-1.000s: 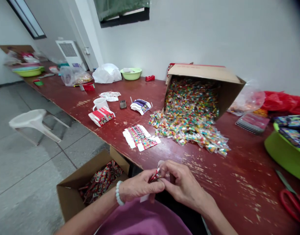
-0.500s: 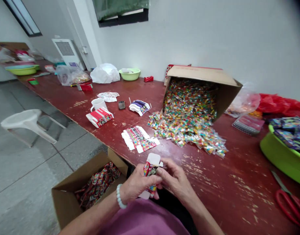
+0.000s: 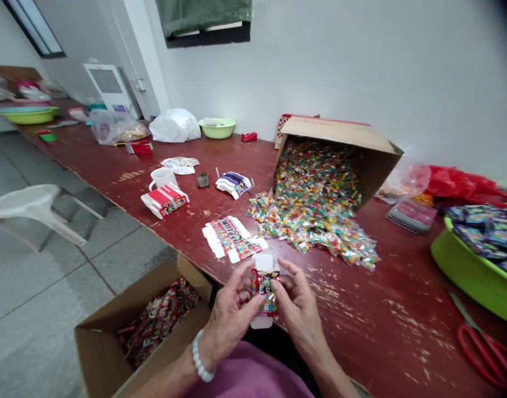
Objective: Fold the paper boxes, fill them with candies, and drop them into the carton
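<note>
Perhaps the carton (image 3: 262,281), pinched between the left hand (image 3: 229,314) and the right hand (image 3: 300,310), could crease or buckle if either presses too hard on its printed front.

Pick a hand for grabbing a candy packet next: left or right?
Right, most likely: the right hand is nearer the spilled candy packets. It shares the small printed carton with the left hand, which sits farther from the pile and could perhaps support it alone.
</note>
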### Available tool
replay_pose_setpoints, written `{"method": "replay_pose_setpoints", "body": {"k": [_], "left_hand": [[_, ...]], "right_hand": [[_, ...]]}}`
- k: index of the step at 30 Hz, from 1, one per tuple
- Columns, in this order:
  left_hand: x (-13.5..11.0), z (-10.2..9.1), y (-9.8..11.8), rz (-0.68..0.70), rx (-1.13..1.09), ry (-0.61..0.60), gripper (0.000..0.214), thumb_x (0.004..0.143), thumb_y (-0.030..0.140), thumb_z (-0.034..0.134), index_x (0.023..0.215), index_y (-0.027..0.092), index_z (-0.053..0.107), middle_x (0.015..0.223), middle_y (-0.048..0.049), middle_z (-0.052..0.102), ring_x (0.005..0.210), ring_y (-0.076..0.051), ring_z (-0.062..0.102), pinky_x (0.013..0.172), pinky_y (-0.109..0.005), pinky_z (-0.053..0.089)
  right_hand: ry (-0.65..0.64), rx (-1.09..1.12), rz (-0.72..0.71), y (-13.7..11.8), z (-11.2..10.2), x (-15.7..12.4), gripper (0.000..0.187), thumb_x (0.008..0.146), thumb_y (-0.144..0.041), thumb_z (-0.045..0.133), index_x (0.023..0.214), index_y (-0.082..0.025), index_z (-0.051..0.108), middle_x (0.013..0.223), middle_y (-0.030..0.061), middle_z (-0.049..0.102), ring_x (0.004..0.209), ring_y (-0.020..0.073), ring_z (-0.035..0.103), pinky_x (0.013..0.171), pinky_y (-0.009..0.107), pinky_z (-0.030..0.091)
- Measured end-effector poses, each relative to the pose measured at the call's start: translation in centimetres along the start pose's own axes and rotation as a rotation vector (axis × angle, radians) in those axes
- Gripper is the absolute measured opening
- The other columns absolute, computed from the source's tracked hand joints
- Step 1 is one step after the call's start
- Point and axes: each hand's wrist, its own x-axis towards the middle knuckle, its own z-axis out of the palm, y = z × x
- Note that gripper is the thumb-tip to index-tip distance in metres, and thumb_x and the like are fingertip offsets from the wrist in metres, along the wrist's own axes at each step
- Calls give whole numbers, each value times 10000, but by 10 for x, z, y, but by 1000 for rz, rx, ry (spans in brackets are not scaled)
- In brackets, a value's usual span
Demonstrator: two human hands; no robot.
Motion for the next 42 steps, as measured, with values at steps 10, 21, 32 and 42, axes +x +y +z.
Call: {"method": "replay_pose_setpoints", "body": {"k": [10,21,32,42], "left_hand": [[10,-6,7,-134,-24,-122,341,781,288,712,1074,156,597,853,-36,681,731,-147,622,685,-264,506],[7,0,12,-54,134,-190,182,826,218,614,1002,176,630,868,-25,660,768,-149,590,713,-257,467],[5,1,1,-298,-331,-214,495,825,397,695,1234,228,471,937,-24,642,763,-141,640,698,-267,499],[8,11,-8,-389,-214,-188,660,900,678,374,1247,160,589,689,-32,635,456,-108,554,433,-208,434]], "right_hand": [[16,-96,-60,5,-17,-3,247,888,-403,640,1024,-204,698,952,57,731,826,193,670,732,282,529],[-46,69,51,-8,-27,7,280,714,-397,816,837,-183,682,746,13,687,668,154,620,639,263,504],[-112,62,34,-3,-32,1,229,793,-397,749,763,-189,660,705,6,655,622,142,588,586,248,479],[-223,-215,-47,-16,-30,1,203,887,-376,633,822,-185,655,830,41,693,709,166,640,633,271,514]]}}
